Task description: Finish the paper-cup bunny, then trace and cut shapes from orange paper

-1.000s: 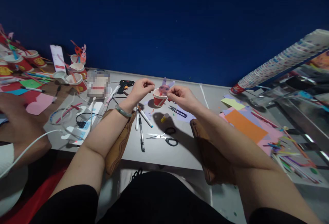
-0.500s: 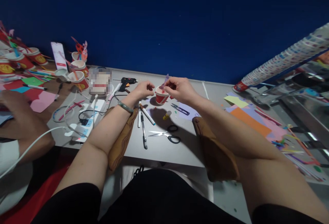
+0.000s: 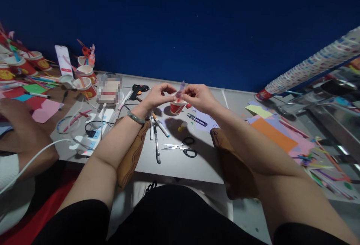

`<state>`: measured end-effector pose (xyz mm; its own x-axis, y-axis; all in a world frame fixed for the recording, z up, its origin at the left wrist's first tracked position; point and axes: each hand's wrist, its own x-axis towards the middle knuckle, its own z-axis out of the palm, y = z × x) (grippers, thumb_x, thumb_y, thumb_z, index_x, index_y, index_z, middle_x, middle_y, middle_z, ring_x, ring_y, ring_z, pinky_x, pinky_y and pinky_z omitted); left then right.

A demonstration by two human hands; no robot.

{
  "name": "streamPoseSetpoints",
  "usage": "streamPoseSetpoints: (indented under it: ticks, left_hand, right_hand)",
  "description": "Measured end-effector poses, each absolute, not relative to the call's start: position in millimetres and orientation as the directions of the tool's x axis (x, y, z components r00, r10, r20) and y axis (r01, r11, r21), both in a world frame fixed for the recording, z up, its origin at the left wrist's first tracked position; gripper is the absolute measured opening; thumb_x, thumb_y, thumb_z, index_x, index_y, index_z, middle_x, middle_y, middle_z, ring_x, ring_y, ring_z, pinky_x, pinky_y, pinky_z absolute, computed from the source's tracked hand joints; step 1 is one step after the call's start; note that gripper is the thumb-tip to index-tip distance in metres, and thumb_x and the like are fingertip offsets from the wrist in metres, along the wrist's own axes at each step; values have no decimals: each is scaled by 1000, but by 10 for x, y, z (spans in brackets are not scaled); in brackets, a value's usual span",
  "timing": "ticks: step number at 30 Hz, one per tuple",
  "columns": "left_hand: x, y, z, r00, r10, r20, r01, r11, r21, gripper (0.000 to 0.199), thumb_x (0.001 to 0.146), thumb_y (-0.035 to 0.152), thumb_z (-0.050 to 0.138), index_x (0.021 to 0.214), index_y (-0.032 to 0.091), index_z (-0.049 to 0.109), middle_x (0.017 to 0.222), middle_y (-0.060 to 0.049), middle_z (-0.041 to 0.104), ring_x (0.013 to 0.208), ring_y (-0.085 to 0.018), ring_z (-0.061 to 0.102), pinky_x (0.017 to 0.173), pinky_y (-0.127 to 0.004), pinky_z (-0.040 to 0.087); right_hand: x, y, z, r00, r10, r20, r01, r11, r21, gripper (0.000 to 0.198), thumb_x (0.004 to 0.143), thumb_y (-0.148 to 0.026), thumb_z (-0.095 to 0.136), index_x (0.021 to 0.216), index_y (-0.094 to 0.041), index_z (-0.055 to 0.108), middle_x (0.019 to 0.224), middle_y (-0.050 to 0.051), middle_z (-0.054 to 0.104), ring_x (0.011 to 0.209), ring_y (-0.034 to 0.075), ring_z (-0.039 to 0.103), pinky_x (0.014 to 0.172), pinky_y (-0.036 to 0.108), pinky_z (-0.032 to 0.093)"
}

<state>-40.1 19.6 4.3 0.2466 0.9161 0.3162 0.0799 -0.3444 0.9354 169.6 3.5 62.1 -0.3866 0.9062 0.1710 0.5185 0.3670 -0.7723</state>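
Note:
A small red and white paper cup [image 3: 177, 108] stands upright near the back of the table. Over its rim, my right hand [image 3: 198, 97] pinches a small purple paper piece [image 3: 182, 86] with something pinkish-red below it. My left hand [image 3: 161, 96] reaches in from the other side, thumb and fingertips bent toward the same piece; whether they touch it is hard to make out. Nearer me lie black-handled scissors [image 3: 182, 148], thread snips [image 3: 197, 119], a small yellow piece [image 3: 182, 126], a pen [image 3: 157, 144] and several markers [image 3: 161, 125].
A black glue gun [image 3: 139, 90] and a power strip [image 3: 99, 132] with cables are on the left, beside another person's arm [image 3: 28, 136]. Decorated cups [image 3: 84, 85] and a phone [image 3: 64, 60] stand behind. Right are coloured papers [image 3: 274, 134] and a long cup stack [image 3: 309, 65].
My left hand has moved right and closer to the purple piece, its thumb now near my right fingertips. My right hand stays over the cup, nearly unmoved.

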Motion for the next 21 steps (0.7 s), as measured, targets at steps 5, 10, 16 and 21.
streamPoseSetpoints:
  ticks: [5,10,16,21]
  left_hand:
    - [-412,188,78,186,918,352,255,-391,885,29,71,39,90,86,18,75,94,-6,77,88,-17,66,75,-30,42]
    - [-404,169,103,234,866,441,313,-497,809,12,74,25,85,77,20,75,89,-4,77,89,-18,66,77,-30,43]
    - [-373,155,99,221,856,467,251,-512,821,11,73,15,82,69,21,73,85,-3,74,87,-18,65,86,-33,48]
    - [-372,150,76,190,909,372,114,-396,911,12,72,22,84,70,19,73,83,-4,73,82,-16,64,81,-32,47]
  right_hand:
    - [1703,67,557,-399,904,155,502,357,-788,29,84,-44,77,74,-19,65,63,1,62,57,13,50,55,29,38]
    - [1700,81,522,-420,889,182,489,391,-780,27,82,-42,74,74,-18,65,62,1,61,59,13,51,55,28,36]
    - [1677,73,475,-435,880,192,482,408,-776,21,80,-38,71,74,-18,65,64,1,61,60,12,50,57,28,36]
    - [1790,34,495,-295,902,315,463,423,-779,26,84,-43,73,94,-20,69,65,-1,59,60,14,51,57,29,40]
